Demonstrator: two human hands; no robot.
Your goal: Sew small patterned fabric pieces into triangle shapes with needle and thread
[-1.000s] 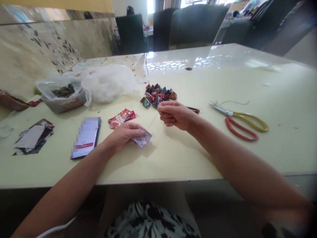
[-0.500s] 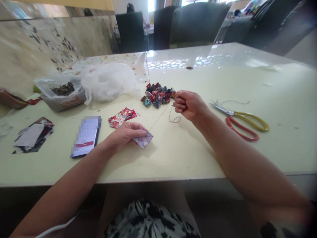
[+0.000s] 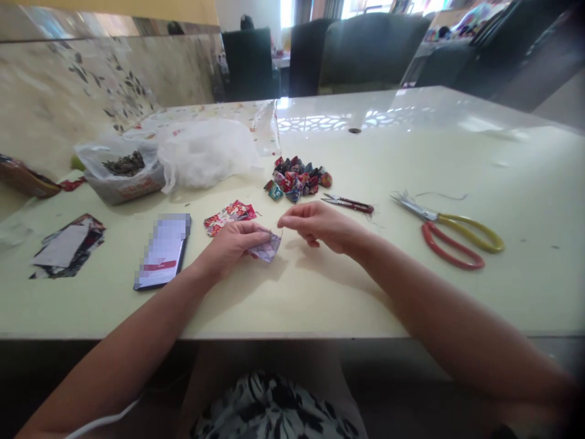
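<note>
Lilac cloth (image 3: 267,250), right hand (image 3: 317,224) now nearer

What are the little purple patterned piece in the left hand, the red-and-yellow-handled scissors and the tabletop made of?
Purple piece: probably thin cloth, matte, with a printed-looking pattern.
Scissors: blades look like bare metal, grey and shiny; handles evenly coloured, perhaps plastic.
Tabletop: smooth and glossy, mirroring light at its far end; glass or laminate, I can't tell.

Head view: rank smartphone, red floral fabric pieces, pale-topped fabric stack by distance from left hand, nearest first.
1. Red floral fabric pieces: just beyond the left hand.
2. Smartphone: to the hand's left.
3. Pale-topped fabric stack: farther left, past the phone.
</note>
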